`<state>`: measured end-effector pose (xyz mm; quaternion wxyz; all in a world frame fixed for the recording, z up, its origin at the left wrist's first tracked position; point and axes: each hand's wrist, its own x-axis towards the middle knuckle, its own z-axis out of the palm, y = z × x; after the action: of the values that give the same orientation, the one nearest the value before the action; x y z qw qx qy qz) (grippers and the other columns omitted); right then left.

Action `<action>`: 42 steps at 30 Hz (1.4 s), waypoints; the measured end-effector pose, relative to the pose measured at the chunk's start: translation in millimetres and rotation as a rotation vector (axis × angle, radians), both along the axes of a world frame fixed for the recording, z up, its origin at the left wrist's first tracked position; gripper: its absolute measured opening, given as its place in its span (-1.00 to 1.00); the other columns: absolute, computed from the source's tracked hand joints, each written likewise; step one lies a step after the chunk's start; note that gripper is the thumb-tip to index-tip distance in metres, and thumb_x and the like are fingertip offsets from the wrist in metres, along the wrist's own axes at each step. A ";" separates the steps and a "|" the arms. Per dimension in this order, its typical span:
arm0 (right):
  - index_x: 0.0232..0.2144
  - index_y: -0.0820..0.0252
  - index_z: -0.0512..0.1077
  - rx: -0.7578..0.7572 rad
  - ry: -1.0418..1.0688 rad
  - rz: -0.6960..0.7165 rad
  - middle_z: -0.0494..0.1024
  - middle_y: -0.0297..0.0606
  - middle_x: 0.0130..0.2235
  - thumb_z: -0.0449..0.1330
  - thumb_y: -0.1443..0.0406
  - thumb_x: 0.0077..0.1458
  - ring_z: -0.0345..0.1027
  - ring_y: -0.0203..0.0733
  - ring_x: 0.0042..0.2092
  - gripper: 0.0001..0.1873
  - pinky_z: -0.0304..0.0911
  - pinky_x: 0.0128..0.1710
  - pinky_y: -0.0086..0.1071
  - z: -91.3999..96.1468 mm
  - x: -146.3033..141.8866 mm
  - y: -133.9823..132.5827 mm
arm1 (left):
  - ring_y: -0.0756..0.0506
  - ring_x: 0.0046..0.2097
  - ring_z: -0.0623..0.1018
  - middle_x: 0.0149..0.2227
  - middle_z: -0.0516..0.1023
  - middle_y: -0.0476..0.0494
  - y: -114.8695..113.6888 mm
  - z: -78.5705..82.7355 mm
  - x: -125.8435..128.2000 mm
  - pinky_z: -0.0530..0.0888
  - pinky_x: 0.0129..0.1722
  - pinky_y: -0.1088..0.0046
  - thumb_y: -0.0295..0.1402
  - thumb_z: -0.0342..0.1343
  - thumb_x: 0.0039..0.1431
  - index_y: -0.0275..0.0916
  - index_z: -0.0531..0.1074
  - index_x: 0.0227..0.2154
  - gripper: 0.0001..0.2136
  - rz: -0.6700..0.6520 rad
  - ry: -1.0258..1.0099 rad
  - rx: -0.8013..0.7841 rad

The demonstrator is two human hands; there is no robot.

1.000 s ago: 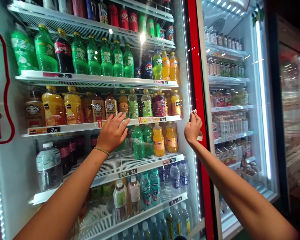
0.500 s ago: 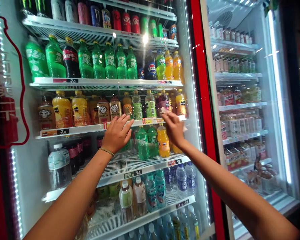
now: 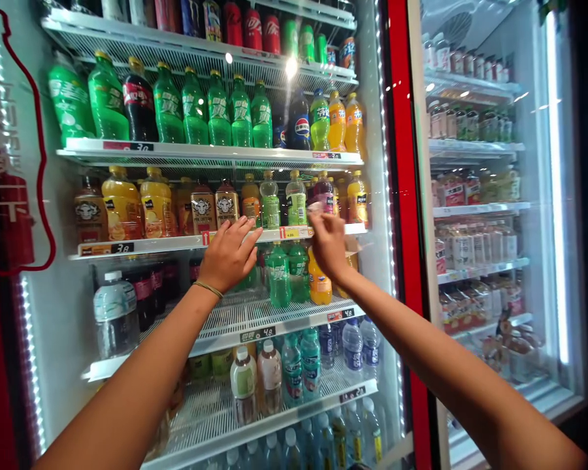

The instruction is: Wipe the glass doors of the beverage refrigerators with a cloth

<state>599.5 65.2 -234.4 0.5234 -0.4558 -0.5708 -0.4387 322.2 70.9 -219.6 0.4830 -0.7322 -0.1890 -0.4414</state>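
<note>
Fridge shelf (image 3: 142, 245): right hand (image 3: 329, 247) hides orange bottle (image 3: 318, 288) top; grip unclear.

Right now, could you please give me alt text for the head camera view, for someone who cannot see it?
Two hands reach to a shelf edge in a drinks cooler: the left hand spread flat, the right hand pinching a pale scrap by the yellow price tag. Green, orange and dark bottles fill the wire shelves.

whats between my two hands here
Head view: between the left hand and right hand stand two green bottles, with a yellow price tag on the shelf edge above them.
</note>
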 end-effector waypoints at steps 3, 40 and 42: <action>0.29 -0.15 0.32 -0.138 -0.365 0.033 0.42 -0.20 0.18 0.03 0.39 0.33 0.23 0.00 0.12 -0.44 0.22 0.14 -0.15 -17.8 -27.4 -5.7 | -0.27 0.38 0.33 0.31 0.41 -0.29 -0.4 0.3 0.2 0.25 0.38 -0.03 -0.37 0.01 0.34 -0.19 0.38 0.26 -0.55 0.002 0.003 -0.018; 0.31 0.28 0.28 -0.099 0.336 -0.338 0.40 0.12 0.02 -0.09 0.42 0.22 0.30 0.14 -0.01 -0.37 0.33 -0.05 -0.05 -3.3 145.5 -31.1 | -0.30 0.28 0.43 0.21 0.49 -0.28 -6.9 29.1 90.6 0.31 0.30 -0.03 -0.33 0.03 0.34 -0.14 0.50 0.11 -0.66 -0.114 0.051 -0.013; 0.34 0.16 0.24 -0.084 0.170 -0.285 0.43 0.05 0.02 -0.07 0.40 0.27 0.31 0.11 0.00 -0.38 0.36 -0.04 -0.08 -2.2 118.7 -23.6 | -0.30 0.27 0.42 0.19 0.50 -0.32 -8.8 32.5 120.6 0.33 0.29 -0.01 -0.34 0.00 0.34 -0.20 0.50 0.09 -0.67 -0.139 0.069 -0.025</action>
<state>718.2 41.7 -236.7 0.4827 -0.5892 -0.4719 -0.4440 442.8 62.1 -187.1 0.4484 -0.7641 -0.1267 -0.4461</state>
